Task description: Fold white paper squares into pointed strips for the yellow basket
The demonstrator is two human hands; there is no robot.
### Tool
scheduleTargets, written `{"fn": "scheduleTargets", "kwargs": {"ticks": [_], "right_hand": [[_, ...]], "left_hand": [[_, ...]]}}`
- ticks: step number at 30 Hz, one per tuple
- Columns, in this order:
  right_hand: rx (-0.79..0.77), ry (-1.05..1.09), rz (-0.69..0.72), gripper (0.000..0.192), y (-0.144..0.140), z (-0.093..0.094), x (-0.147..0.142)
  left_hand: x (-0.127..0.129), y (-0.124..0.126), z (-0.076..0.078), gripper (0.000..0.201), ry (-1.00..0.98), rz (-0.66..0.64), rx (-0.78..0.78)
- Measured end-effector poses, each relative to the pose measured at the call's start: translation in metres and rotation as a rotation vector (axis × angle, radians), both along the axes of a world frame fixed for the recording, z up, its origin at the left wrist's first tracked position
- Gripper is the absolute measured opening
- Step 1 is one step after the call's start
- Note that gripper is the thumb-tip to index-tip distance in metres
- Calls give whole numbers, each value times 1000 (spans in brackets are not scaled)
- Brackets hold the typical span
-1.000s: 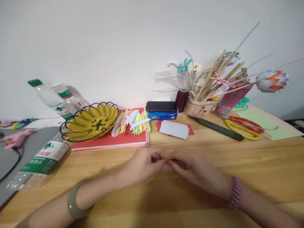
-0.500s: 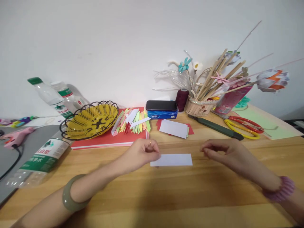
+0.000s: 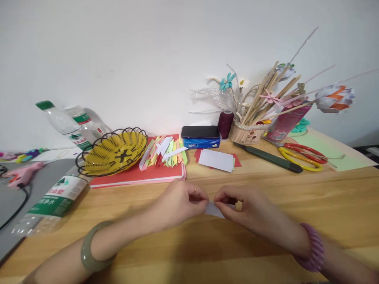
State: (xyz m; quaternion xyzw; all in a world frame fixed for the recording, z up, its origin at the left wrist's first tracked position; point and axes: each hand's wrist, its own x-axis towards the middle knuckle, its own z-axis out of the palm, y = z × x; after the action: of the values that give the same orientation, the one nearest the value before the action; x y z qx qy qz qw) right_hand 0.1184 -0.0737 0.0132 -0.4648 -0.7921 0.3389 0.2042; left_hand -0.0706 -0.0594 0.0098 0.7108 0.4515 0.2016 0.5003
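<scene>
A white paper strip [image 3: 214, 210] is held between both hands, just above the wooden table [image 3: 189, 244]. My left hand [image 3: 185, 201] pinches it at the left, thumb against fingers. From the right, my right hand [image 3: 245, 205] pinches the strip with thumb and forefinger, close to the left fingertips. The fingers cover much of the strip, so any fold cannot be made out. Beyond the hands lies a small stack of paper slips, a white one [image 3: 216, 159] on top of red and green ones.
Folded coloured paper pieces [image 3: 166, 152] lie on red sheets [image 3: 136, 180], beside a yellow basket [image 3: 118, 154]. A phone [image 3: 200, 131] rests on a blue tissue pack [image 3: 201, 142]. Rightward are a dark green cutter [image 3: 269, 157] and scissors [image 3: 302, 157]. Plastic bottles [image 3: 56, 197] stand left.
My right hand has moved left and closed on the paper strip. My left hand has shifted slightly right, and the strip is now raised and tilted between the hands.
</scene>
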Motion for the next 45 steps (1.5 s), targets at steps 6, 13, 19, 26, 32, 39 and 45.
{"fn": "scheduleTargets", "kwargs": {"ticks": [6, 13, 19, 26, 32, 39, 45], "right_hand": [[-4, -27, -8, 23, 1, 2, 13], [-43, -38, -63, 31, 1, 1, 38], [-19, 75, -303, 37, 7, -3, 61], [-520, 637, -310, 35, -4, -22, 15], [-773, 876, -330, 34, -16, -23, -12], [-595, 604, -246, 35, -15, -28, -9], [728, -54, -155, 41, -8, -27, 6]], "left_hand": [[-5, 5, -1, 14, 40, 70, -56], [-10, 19, 0, 10, -6, 87, -77], [-22, 37, 4, 9, -79, 256, -31], [6, 17, -12, 34, -502, -153, -317], [3, 10, -22, 32, -666, -51, -423], [3, 14, -19, 40, -656, 87, -485], [4, 14, -17, 42, -569, 75, -503]]}}
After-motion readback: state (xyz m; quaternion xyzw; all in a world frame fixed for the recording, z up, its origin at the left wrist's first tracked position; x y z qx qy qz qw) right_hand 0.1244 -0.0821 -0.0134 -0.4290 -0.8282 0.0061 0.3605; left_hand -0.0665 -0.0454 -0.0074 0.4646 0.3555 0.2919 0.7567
